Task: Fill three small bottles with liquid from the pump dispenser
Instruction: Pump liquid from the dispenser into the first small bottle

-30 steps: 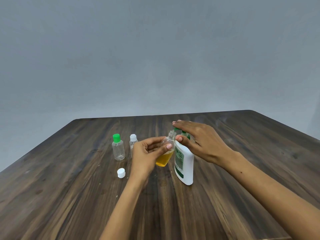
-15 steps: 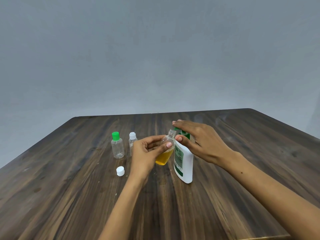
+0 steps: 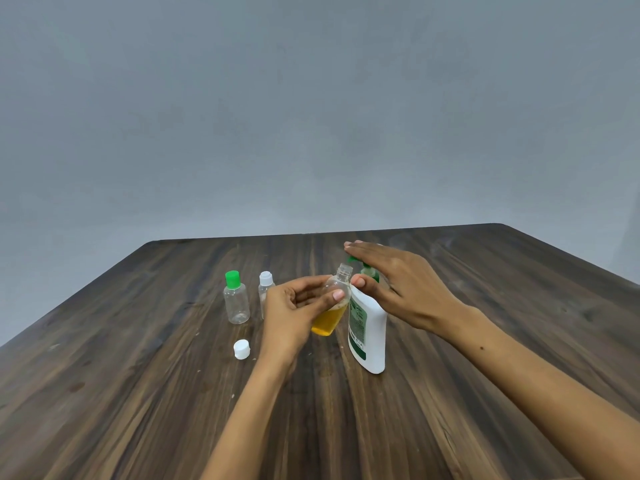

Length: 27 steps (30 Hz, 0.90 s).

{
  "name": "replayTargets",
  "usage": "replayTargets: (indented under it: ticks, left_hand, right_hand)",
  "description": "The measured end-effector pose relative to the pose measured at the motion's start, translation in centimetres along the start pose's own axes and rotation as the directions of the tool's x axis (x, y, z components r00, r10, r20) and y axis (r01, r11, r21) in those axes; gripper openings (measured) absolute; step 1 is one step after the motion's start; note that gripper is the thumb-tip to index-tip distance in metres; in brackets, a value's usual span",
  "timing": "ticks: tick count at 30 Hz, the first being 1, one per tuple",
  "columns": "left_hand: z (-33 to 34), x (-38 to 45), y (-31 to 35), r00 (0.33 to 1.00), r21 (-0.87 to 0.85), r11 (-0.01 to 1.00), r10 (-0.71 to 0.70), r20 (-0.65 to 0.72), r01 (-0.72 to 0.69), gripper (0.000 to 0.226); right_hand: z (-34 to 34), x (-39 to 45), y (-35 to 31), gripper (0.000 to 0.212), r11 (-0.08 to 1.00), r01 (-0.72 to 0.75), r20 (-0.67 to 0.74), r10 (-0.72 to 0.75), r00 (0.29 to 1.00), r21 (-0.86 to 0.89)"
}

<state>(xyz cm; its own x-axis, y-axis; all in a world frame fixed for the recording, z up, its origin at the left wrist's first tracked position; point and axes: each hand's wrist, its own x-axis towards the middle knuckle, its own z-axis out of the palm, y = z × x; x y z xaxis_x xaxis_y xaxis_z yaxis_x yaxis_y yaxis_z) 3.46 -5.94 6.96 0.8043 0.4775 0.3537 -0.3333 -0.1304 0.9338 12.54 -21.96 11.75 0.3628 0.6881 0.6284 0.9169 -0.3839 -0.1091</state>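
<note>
The head view shows the left hand with its grip closed around an open small bottle, thumb in front and fingers behind, holding it above the desk and touching the left side of the pump dispenser. The bottle is about half full of yellow liquid. Its long axis is tilted, with the open neck leaning up and to the right, so the mouth sits just under and slightly left of the green nozzle. The right hand lies flat on the pump head with straight fingers, and its thumb rests on the dispenser shoulder; this grip holds nothing. I judge that the next press needs the mouth to stay directly below the nozzle tip. Two capped empty bottles stand well to the left, and a loose white cap lies near them.
</note>
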Motion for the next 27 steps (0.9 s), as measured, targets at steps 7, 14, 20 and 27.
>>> replayTargets:
  ticks: [7, 14, 20, 27]
  left_hand:
    - [-0.02, 0.01, -0.09, 1.000, 0.019, 1.000, -0.003, -0.001, 0.003, 0.045]
    - [0.02, 0.00, -0.13, 1.000, 0.007, 1.000, 0.002, 0.009, -0.002, 0.045]
    - [-0.14, 0.16, -0.33, 1.000, 0.020, 1.000, 0.003, 0.002, -0.003, 0.045]
    - [-0.10, 0.06, -0.31, 1.000, -0.003, 1.000, -0.009, 0.006, 0.009, 0.046]
  right_hand:
    - [0.58, -0.45, -0.11, 0.088, 1.000, 0.000, -0.019, 0.000, 1.000, 0.000]
    - [0.04, 0.21, 0.13, 0.092, 1.000, -0.002, 0.008, 0.003, 1.000, -0.008]
    - [0.51, -0.19, 0.07, 0.088, 1.000, -0.002, -0.010, 0.002, 1.000, 0.014]
    - [0.25, 0.17, 0.10, 0.091, 1.000, -0.007, -0.008, 0.007, 1.000, 0.005]
